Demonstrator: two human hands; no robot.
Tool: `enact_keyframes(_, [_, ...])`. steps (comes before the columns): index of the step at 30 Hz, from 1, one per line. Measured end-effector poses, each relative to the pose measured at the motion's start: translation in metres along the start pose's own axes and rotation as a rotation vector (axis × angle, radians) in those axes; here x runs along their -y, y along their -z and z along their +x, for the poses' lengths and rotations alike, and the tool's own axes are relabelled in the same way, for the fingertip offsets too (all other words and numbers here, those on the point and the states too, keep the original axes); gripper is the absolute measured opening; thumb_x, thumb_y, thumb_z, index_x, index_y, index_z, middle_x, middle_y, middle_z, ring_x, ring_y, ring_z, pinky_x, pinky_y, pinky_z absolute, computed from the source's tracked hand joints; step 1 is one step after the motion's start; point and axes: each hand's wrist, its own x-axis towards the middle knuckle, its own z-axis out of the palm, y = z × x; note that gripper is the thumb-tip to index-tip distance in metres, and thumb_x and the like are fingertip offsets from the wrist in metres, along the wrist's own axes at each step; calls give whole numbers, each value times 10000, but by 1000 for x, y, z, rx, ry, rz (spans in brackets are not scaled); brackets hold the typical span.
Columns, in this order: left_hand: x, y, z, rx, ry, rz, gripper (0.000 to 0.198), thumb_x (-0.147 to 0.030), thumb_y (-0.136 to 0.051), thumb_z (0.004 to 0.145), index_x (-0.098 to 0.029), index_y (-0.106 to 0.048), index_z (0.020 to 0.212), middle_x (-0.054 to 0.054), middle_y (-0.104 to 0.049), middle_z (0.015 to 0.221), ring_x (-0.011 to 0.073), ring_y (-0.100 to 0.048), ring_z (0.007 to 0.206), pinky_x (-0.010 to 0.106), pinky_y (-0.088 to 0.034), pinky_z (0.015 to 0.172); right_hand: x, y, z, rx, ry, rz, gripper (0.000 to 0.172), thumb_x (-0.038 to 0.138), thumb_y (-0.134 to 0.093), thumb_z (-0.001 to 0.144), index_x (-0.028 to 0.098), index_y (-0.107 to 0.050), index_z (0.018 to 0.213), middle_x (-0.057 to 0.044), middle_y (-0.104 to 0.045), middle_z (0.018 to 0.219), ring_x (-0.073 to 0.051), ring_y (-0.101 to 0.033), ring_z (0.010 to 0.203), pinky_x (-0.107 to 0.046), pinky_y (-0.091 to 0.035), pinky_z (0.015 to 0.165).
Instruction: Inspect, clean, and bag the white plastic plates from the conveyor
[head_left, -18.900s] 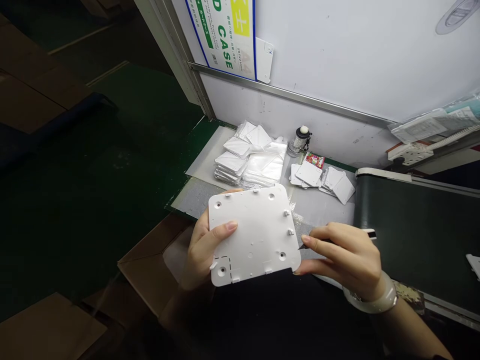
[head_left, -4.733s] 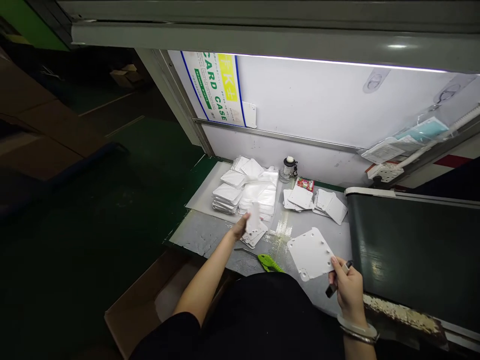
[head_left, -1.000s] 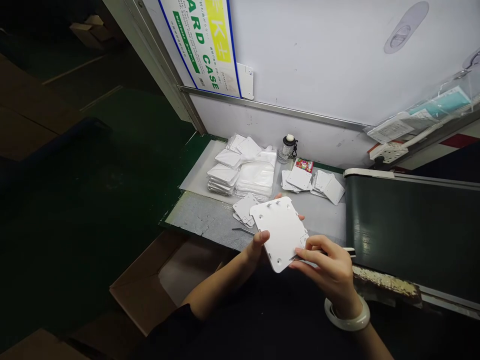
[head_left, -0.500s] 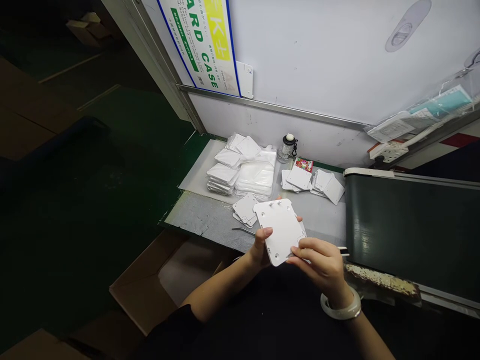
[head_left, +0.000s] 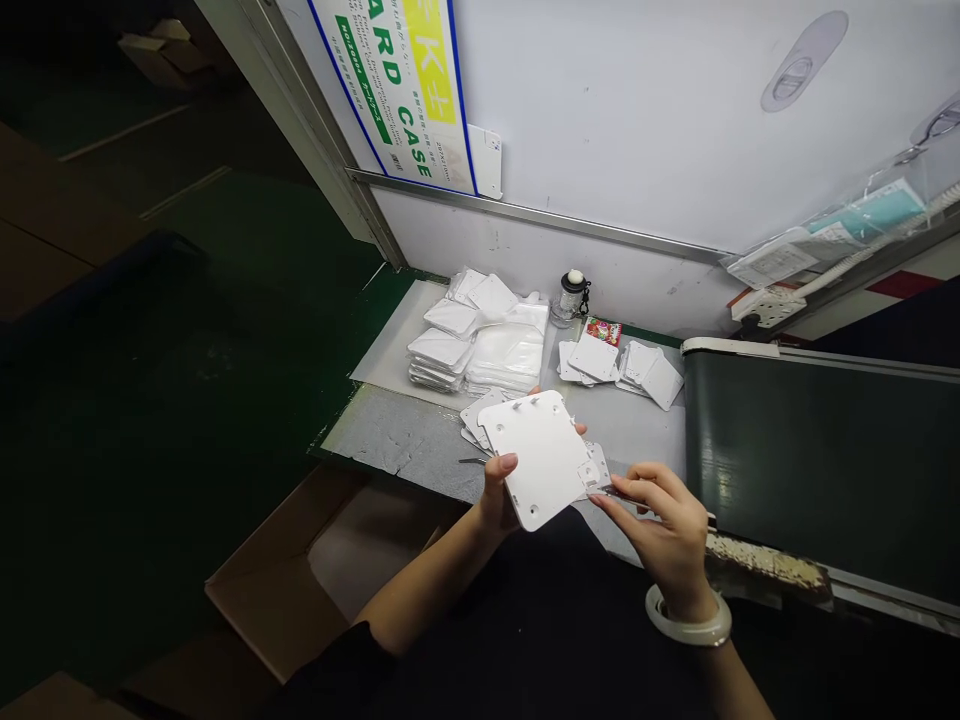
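Observation:
A white square plastic plate (head_left: 541, 458) is tilted up above the bench, with small pegs near its top edge. My left hand (head_left: 498, 488) grips it, thumb on the front and fingers behind. Just right of the plate, my right hand (head_left: 660, 515) is closed in a pinch on a slim tool (head_left: 630, 497), its tip by the plate's lower right edge. A bracelet circles the right wrist. Behind the plate, more white pieces (head_left: 474, 415) lie on the bench. Part of another thin white piece (head_left: 597, 468) shows at the plate's right edge.
Wrapped white stacks (head_left: 439, 358) and clear bags (head_left: 510, 350) lie on the grey bench (head_left: 390, 430). Further right are a small bottle (head_left: 572, 295), a red packet (head_left: 603, 331), loose white plates (head_left: 595, 356) and a dark conveyor belt (head_left: 825, 460). An open carton (head_left: 277, 590) stands below left.
My right hand has moved right, away from the plate's lower edge, and the slim tool shows more plainly. The plate has shifted slightly left in my left hand.

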Motion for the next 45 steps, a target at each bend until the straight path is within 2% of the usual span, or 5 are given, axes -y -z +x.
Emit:
enact_keyframes(11, [3,-3,-2,-18,-78,49,953,-476,-655,607,-268,-229,1434,110,-597,1210,310,-561,1041,462,-458,859,-1,-8,-4,-2,61,-112,148,215,-741,754,196,-690,892,-39,-614,799,-125,-570,636,-249,-451,511])
enact_keyframes(27, [17,15,-1,-38,-136,122,914,-432,-620,625,-252,-233,1433,110,-549,1304,352,-514,1168,527,-398,980,-9,-17,-1,80,55,-145,44,229,-698,803,187,-693,815,-33,-642,791,-114,-584,615,-248,-446,568])
enact_keyframes(36, [15,40,-1,-144,-195,133,834,-420,-615,619,-215,-355,1384,111,-527,1332,358,-460,1242,494,-394,1005,-21,-43,11,316,-227,137,181,370,-695,787,196,-668,745,-31,-618,786,-142,-584,694,-250,-455,596])
enact_keyframes(42, [-2,73,-9,-389,-305,197,769,-443,-616,670,-220,-389,1370,102,-544,1323,333,-419,1286,479,-362,1042,-47,-89,32,638,-603,538,384,503,-787,614,180,-620,736,-10,-623,779,-104,-501,574,-248,-423,539])
enact_keyframes(45, [-9,83,-17,-461,-349,155,732,-477,-590,701,-247,-394,1368,86,-537,1332,326,-416,1288,486,-371,1040,-45,-111,36,662,-565,592,354,488,-766,647,183,-631,765,-12,-630,785,-123,-536,623,-261,-439,578])
